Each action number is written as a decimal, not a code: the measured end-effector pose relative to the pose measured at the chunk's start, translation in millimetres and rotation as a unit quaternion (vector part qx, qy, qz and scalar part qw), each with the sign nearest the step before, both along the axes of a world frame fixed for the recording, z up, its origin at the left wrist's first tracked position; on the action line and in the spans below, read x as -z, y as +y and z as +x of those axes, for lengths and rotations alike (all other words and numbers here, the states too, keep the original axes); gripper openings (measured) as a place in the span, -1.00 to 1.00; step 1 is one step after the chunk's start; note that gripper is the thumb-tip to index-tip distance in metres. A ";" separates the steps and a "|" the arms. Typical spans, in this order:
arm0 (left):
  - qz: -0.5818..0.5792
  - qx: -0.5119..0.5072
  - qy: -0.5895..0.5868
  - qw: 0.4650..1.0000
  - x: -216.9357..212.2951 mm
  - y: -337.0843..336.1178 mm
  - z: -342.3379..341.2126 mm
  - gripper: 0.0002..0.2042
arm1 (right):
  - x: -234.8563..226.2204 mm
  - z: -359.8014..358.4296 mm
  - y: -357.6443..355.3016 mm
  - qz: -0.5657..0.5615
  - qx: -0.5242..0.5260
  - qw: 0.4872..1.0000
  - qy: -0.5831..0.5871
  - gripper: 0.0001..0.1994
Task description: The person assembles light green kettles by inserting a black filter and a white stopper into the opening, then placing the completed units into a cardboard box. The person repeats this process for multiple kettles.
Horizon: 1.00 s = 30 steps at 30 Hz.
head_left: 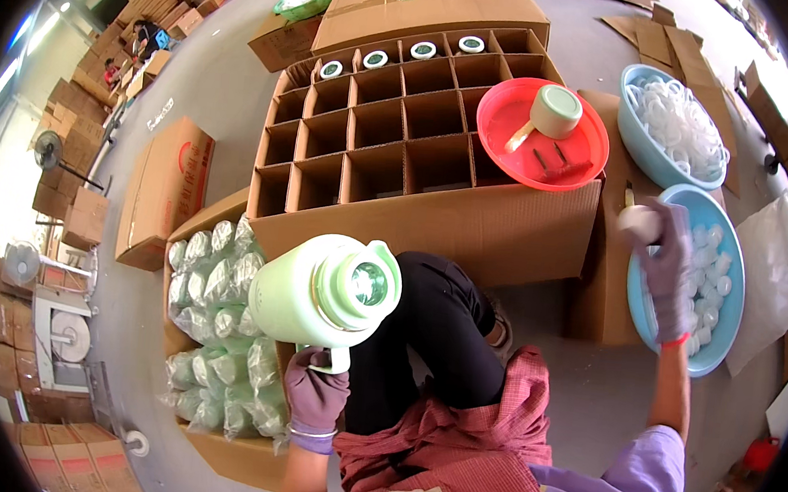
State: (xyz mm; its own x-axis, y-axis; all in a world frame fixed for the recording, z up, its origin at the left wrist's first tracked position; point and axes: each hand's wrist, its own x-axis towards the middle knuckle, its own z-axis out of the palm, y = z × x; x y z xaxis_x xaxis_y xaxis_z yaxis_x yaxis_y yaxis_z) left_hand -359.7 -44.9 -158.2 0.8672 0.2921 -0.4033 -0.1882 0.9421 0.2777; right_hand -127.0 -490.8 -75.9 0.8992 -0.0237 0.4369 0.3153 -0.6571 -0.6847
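My left hand (318, 390) grips the jug (296, 286) by its handle (340, 360), likely the surest hold: stiff, smooth, fairly heavy, I judge. My right hand (671, 272) pinches a white cap (639, 225).

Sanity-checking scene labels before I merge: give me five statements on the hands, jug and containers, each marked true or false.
1. The left hand holds the light green jug by its handle. True.
2. A lid closes the jug's mouth. False: the mouth is open, and the shiny inside shows.
3. The red basin rests on top of the divided carton. True.
4. The right hand is empty. False: it holds a whitish round piece, blurred.
5. The blue basin of small whitish pieces is left of the divided carton. False: it is to the right.
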 end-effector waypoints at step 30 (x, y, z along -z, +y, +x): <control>0.123 -0.028 -0.052 0.991 -41.0 -25.1 48.1 -0.83 | 25.8 173.9 148.6 -0.226 0.072 0.963 -0.128 -0.35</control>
State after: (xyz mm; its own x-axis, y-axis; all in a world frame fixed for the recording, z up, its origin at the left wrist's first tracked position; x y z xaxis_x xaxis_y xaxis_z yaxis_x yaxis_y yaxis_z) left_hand -311.5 -70.0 -117.2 0.8805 0.4187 -0.2224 -0.2774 0.8353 0.4746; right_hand 46.9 -342.2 -101.7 0.7617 0.1036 0.6396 0.3186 -0.9194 -0.2305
